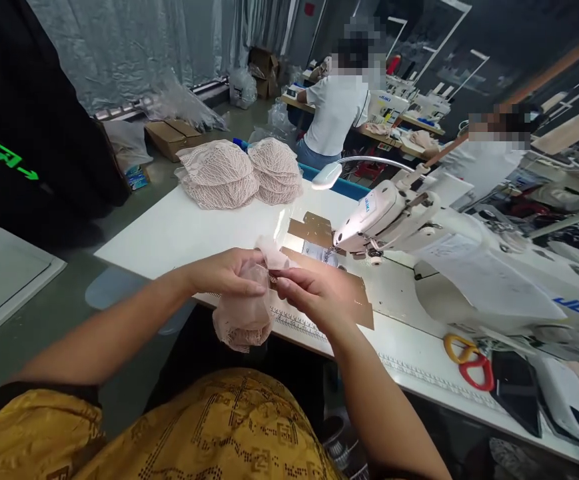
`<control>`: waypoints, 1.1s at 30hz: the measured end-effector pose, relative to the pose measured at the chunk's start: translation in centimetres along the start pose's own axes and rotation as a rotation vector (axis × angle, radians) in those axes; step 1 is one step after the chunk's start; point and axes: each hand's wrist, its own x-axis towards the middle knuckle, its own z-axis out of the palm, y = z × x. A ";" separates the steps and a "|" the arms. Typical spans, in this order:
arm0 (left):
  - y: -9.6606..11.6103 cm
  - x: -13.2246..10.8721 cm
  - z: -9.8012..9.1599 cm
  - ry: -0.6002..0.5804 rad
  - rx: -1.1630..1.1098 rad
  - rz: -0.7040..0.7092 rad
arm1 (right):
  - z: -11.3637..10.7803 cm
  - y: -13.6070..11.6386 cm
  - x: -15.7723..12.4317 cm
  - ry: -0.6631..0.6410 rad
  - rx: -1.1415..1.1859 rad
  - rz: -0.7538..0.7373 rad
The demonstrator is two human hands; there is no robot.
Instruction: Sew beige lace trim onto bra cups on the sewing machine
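A sheer pale pink fabric piece with a lacy lower edge hangs between my hands at the table's front edge. My left hand grips it, thumb pressed over the cloth. On its right side, the fingertips of my right hand pinch the same fabric. Part of the cloth sticks up above the fingers. Just beyond my hands stands a white sewing machine, its needle area lit by a lamp. Brown cardboard pieces lie around the machine's metal plate.
Two stacks of lacy fabric pieces sit at the table's far left. Scissors with yellow and red handles and a black phone lie at the right. A printed ruler runs along the front edge. Two people sit beyond.
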 end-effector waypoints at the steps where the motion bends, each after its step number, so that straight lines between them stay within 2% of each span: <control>1: 0.1 0.1 -0.1 -0.013 0.021 0.014 | 0.2 0.2 0.5 -0.010 0.020 -0.003; 5: 0.1 0.5 -0.4 -0.021 0.116 0.083 | 1.2 0.6 1.7 0.013 0.128 -0.009; 9: -0.1 0.7 -0.8 0.094 0.310 0.158 | 1.0 0.8 1.2 0.050 0.117 -0.018; 11: -0.3 0.3 -1.1 0.118 0.348 0.105 | -0.3 1.4 0.0 0.082 -0.045 -0.027; 13: -0.5 -0.4 -1.5 0.091 0.320 0.051 | -2.4 2.6 -1.8 0.142 -0.338 -0.055; 16: -0.8 -1.3 -1.4 0.075 0.284 0.064 | -6.0 4.9 -4.7 0.403 -0.815 -0.059; 18: -0.8 -1.2 -0.7 0.066 0.269 0.110 | -7.3 5.9 -6.2 0.550 -0.921 -0.062; 20: -0.6 -0.3 0.7 0.017 0.262 0.168 | -6.8 5.9 -6.7 0.565 -0.717 -0.091; 21: -0.4 0.4 1.5 -0.012 0.272 0.210 | -6.1 5.6 -6.6 0.475 -0.516 -0.105; 23: 0.0 2.2 3.0 -0.044 0.342 0.326 | -3.9 4.6 -5.5 0.204 -0.127 -0.142; 24: 0.2 3.1 3.5 -0.025 0.406 0.394 | -2.7 4.2 -4.8 0.074 -0.005 -0.115; 27: 0.1 5.7 3.4 0.161 0.706 0.506 | -0.5 3.9 -2.9 -0.065 0.212 0.053; 29: -0.6 6.8 2.2 0.236 0.960 0.423 | -0.4 4.5 -2.9 -0.051 0.289 0.085; 30: -1.1 6.9 1.5 0.222 1.082 0.342 | -0.7 4.9 -3.6 -0.017 0.309 0.074; 31: -1.7 6.8 0.8 0.191 1.195 0.261 | -1.3 5.3 -4.6 0.045 0.313 0.051; 33: -2.7 5.8 -0.5 0.170 1.367 0.163 | -2.9 5.7 -7.6 0.257 0.255 0.013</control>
